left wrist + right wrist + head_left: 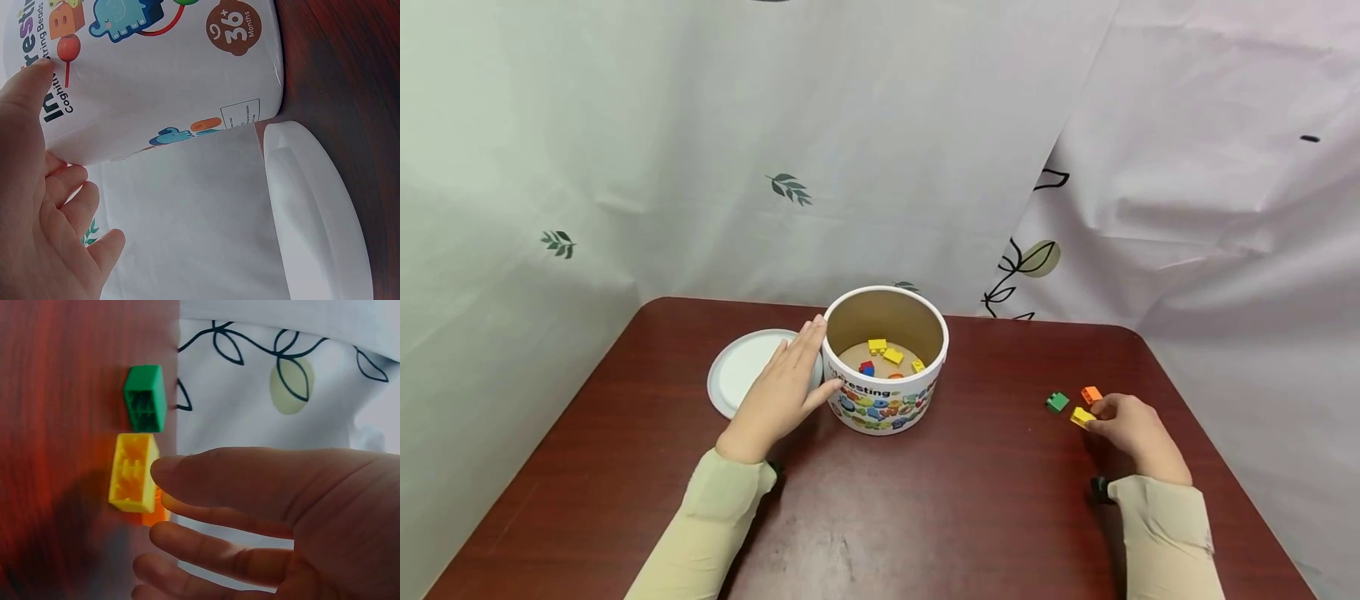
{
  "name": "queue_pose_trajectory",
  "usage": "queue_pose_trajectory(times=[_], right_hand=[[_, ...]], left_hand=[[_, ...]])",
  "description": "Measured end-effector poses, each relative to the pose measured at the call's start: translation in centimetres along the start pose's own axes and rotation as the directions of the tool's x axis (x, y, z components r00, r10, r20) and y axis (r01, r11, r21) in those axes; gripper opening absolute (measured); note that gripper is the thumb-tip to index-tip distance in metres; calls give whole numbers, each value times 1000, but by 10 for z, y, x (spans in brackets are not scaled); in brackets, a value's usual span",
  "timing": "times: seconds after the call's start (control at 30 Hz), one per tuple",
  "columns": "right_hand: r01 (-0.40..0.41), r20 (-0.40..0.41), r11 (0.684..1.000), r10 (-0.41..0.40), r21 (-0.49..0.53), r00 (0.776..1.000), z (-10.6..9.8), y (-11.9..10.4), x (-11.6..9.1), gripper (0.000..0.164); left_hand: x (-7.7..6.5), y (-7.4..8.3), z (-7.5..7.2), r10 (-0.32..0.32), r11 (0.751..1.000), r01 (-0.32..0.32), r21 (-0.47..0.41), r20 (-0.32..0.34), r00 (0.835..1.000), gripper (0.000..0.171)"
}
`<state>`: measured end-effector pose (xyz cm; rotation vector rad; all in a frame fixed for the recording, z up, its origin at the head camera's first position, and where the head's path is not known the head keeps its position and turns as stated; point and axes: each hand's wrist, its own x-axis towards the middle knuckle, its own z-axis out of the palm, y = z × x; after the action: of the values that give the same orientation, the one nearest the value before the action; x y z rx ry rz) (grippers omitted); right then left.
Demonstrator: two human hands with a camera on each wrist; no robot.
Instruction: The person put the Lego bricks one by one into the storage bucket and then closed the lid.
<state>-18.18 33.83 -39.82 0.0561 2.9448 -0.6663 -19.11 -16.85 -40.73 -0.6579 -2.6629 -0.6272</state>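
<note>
My left hand (778, 402) rests against the left side of a white printed bucket (880, 408), fingers straight along the rim and thumb on its front. In the left wrist view the thumb lies over the bucket's printed wall. At the right of the table, my right hand (1131, 427) pinches the end of a yellow toy brick (1081, 417) between thumb and index finger. The other fingers are loosely bent. An orange brick (1091, 395) lies just behind, partly covered in the right wrist view, and a green brick (145, 397) lies beside them.
Inside the open bucket lie several yellow bricks (892, 356) and a red and blue piece (867, 368). A round white lid (737, 375) lies left of the bucket, partly behind the left hand. The dark red table (925, 517) ends at a pale curtain (880, 167).
</note>
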Motion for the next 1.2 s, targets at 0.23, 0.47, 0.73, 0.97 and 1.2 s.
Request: queue_pose_trajectory(times=[0.23, 0.47, 0.73, 0.97, 1.2], right_hand=[[-1, 3, 1000, 1, 4, 1000, 5, 7, 4, 24], [0, -5, 1000, 0, 2, 1000, 6, 8, 5, 19], [-3, -10, 1000, 3, 3, 1000, 7, 9, 6, 21], [-30, -38, 1000, 30, 4, 999, 8, 8, 7, 22], [-39, -48, 999, 40, 14, 998, 9, 9, 5, 24]], left_hand=[[0, -2, 0, -6, 1000, 6, 0, 13, 1000, 90], [0, -1, 0, -1, 1000, 1, -1, -1, 1000, 91], [1, 0, -1, -19, 1000, 19, -3, 26, 999, 92], [1, -1, -1, -30, 1000, 31, -6, 41, 999, 91], [1, -1, -1, -20, 1000, 21, -1, 33, 999, 91]])
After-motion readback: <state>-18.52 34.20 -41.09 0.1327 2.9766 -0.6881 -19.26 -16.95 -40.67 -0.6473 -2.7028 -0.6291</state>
